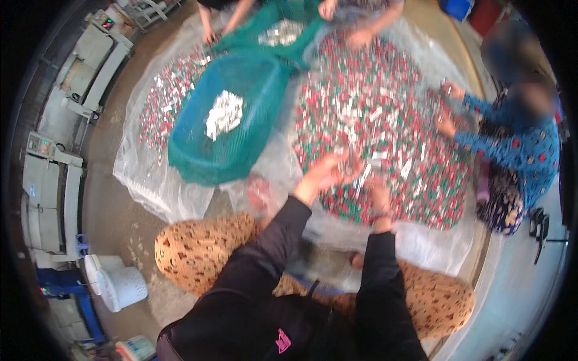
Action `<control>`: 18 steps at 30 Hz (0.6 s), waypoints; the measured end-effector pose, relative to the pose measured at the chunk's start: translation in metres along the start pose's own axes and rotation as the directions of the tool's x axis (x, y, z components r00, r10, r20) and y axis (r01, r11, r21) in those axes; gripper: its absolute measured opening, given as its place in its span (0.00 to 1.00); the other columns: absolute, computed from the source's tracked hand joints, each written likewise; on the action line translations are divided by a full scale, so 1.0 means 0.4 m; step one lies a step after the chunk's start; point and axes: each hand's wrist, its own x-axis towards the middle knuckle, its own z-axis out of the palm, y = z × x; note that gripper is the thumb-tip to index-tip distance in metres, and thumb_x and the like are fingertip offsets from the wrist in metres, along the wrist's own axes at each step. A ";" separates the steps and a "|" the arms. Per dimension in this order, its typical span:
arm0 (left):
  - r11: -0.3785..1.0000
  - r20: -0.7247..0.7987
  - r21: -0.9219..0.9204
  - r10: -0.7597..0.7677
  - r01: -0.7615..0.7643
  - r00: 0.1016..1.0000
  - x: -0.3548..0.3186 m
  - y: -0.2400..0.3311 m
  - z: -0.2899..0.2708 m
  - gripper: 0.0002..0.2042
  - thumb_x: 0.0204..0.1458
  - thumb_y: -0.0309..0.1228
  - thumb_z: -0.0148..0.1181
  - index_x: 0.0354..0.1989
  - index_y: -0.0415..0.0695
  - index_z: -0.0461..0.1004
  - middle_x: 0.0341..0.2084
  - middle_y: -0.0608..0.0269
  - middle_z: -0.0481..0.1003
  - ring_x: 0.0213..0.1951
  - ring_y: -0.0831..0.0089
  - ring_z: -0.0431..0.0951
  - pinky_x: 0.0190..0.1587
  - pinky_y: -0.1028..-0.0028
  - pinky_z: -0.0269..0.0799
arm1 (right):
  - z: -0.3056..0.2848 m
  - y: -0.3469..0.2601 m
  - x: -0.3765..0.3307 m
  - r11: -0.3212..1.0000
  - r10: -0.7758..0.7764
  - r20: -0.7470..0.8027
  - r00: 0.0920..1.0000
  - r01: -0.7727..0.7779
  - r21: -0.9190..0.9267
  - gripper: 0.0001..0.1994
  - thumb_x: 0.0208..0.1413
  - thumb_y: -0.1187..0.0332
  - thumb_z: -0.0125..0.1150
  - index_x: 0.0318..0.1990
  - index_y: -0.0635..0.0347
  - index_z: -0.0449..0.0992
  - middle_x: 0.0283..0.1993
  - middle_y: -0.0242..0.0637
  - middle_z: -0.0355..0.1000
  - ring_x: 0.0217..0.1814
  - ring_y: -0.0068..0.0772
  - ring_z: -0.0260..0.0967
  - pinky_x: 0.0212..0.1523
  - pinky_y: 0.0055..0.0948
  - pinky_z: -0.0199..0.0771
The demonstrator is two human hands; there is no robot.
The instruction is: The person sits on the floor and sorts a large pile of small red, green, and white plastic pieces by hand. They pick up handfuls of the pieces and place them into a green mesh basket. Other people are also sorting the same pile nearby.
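Left hand (pixel 328 171) blurred, fingers bent, over a broad pile of small red, green and white pieces (pixel 415 144); right hand (pixel 379 197) just beside, low at same pile. Whether either grips anything: cannot tell. Pile spreads mainly toward one o'clock. Ten o'clock: blue oval basin draped in green mesh (pixel 265 114).

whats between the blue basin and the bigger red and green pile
In the head view, a strip of translucent plastic sheet lies between the basin and the pile.
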 end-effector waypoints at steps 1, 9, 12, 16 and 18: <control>0.987 -0.168 0.114 0.135 -0.117 0.977 -0.001 -0.015 0.019 0.16 0.54 0.37 0.47 0.50 0.47 0.63 0.43 0.65 0.69 0.40 0.73 0.72 0.34 0.74 0.71 | -0.011 -0.042 -0.014 0.998 -0.054 0.036 0.998 0.055 -0.019 0.09 0.45 0.63 0.57 0.31 0.57 0.74 0.29 0.37 0.72 0.33 0.29 0.68 0.34 0.28 0.65; 0.719 -0.466 0.647 0.111 0.253 0.878 0.061 -0.055 -0.024 0.20 0.51 0.47 0.51 0.20 0.42 0.69 0.16 0.65 0.68 0.20 0.78 0.68 0.20 0.81 0.64 | -0.112 -0.249 -0.043 0.537 0.108 0.296 0.949 -0.306 0.786 0.11 0.51 0.61 0.51 0.34 0.60 0.69 0.30 0.31 0.67 0.30 0.21 0.62 0.22 0.17 0.59; 0.203 -0.489 0.869 0.209 0.452 0.847 0.105 -0.128 -0.139 0.20 0.49 0.45 0.51 0.23 0.36 0.72 0.16 0.59 0.72 0.17 0.72 0.73 0.22 0.70 0.68 | -0.078 -0.297 -0.042 0.593 0.466 -0.037 0.884 -0.281 0.755 0.11 0.54 0.59 0.48 0.34 0.57 0.70 0.27 0.27 0.66 0.28 0.16 0.60 0.20 0.14 0.56; -0.216 -0.214 0.904 0.518 0.369 0.828 0.183 -0.216 -0.168 0.22 0.49 0.46 0.48 0.28 0.34 0.72 0.23 0.43 0.72 0.29 0.48 0.73 0.30 0.56 0.67 | -0.102 -0.205 -0.027 0.921 0.327 -0.090 0.941 -0.296 0.255 0.13 0.55 0.59 0.44 0.43 0.55 0.64 0.24 0.24 0.62 0.23 0.14 0.57 0.17 0.15 0.54; -0.345 -0.349 0.777 0.459 0.526 0.817 0.168 -0.194 -0.167 0.25 0.45 0.52 0.52 0.25 0.36 0.75 0.23 0.46 0.73 0.29 0.51 0.75 0.30 0.57 0.68 | -0.040 -0.195 -0.021 0.926 0.368 -0.097 0.925 -0.355 0.131 0.18 0.55 0.61 0.45 0.51 0.56 0.57 0.23 0.26 0.60 0.20 0.15 0.55 0.16 0.16 0.54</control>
